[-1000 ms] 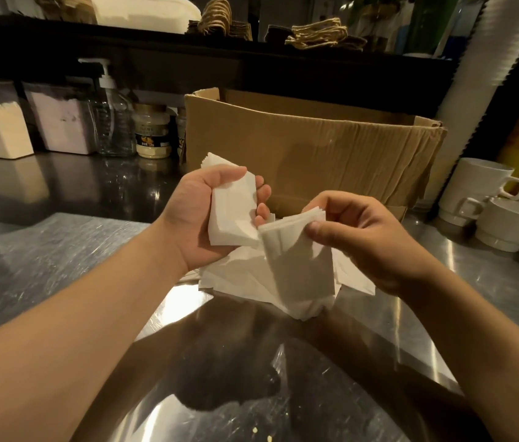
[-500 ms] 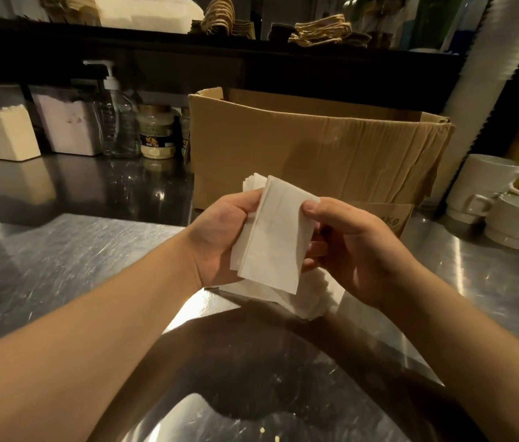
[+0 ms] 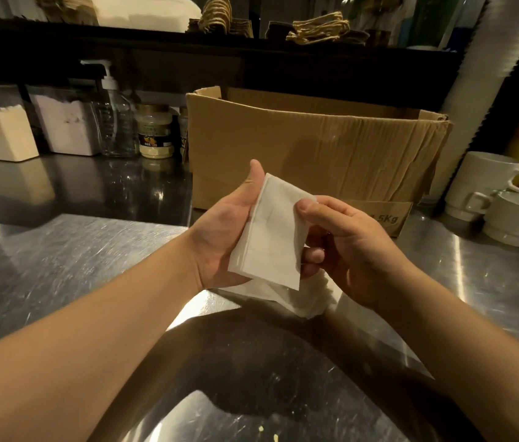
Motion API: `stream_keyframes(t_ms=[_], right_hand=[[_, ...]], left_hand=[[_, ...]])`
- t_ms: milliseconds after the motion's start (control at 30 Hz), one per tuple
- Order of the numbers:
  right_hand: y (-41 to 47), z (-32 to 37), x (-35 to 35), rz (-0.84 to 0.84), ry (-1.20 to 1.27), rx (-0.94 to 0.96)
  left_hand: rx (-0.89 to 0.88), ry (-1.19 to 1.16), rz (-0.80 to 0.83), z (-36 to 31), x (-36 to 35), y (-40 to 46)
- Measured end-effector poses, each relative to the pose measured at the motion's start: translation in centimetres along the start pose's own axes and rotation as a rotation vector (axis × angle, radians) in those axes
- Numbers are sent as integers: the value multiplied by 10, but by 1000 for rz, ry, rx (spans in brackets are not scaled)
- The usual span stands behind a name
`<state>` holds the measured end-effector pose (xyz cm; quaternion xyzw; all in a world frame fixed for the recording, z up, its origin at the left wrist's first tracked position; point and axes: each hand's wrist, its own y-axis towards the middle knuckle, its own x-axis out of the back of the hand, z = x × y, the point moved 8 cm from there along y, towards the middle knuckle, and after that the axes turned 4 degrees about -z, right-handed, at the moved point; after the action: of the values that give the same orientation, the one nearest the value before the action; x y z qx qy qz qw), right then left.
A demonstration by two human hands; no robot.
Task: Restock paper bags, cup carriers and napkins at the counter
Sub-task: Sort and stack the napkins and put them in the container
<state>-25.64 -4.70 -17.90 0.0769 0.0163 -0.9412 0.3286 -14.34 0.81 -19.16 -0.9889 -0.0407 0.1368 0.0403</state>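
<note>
A small stack of white folded napkins [image 3: 272, 237] is held upright between both hands above the steel counter [image 3: 70, 260]. My left hand [image 3: 223, 237] cups the stack from the left, thumb raised behind its top edge. My right hand [image 3: 347, 247] pinches its right edge, thumb on the front, fingers curled behind. More loose white napkins [image 3: 303, 301] lie on the counter just under my hands. Brown cup carriers [image 3: 318, 30] and paper goods sit on the dark shelf at the back.
An open cardboard box [image 3: 315, 148] stands right behind my hands. White mugs [image 3: 503, 202] are stacked at the right. A pump bottle [image 3: 113, 122], a jar [image 3: 155, 135] and powder tubs [image 3: 0, 135] line the back left. A tall white cup stack [image 3: 487, 59] leans at the right.
My right hand brought its napkin onto the stack in my left hand. Both hands now hold one squared stack, lifted slightly toward the box.
</note>
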Motion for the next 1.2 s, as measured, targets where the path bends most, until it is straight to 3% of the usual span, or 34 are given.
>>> stream_keyframes(t_ms=[133,267,333,433,533,667,900,967,1100,1200], right_hand=[[0,3,2,-46,-63,71],[1,15,12,-224,-395,321],[-4,23,1,-88,-565,512],[-13,17,-19,182,-791,620],[-12,7,-27,265,-894,568],[-12,10,-26,255,-931,579],[-8,38,3,-56,-793,622],[-6,40,2,13,-884,601],[0,15,-3,305,-1195,412],[0,-1,-3,438,-1222,256]], left_hand=[[33,-39,52,5,-2,-1],[74,-84,-9,7,-2,-1],[87,-151,24,7,-6,-1],[103,-224,69,8,-11,-1],[70,-157,18,8,-6,0],[92,-197,30,8,-6,0],[64,-290,25,-1,-1,0],[50,-342,17,-4,0,0],[31,-411,24,-7,2,1],[27,-424,25,-7,4,2]])
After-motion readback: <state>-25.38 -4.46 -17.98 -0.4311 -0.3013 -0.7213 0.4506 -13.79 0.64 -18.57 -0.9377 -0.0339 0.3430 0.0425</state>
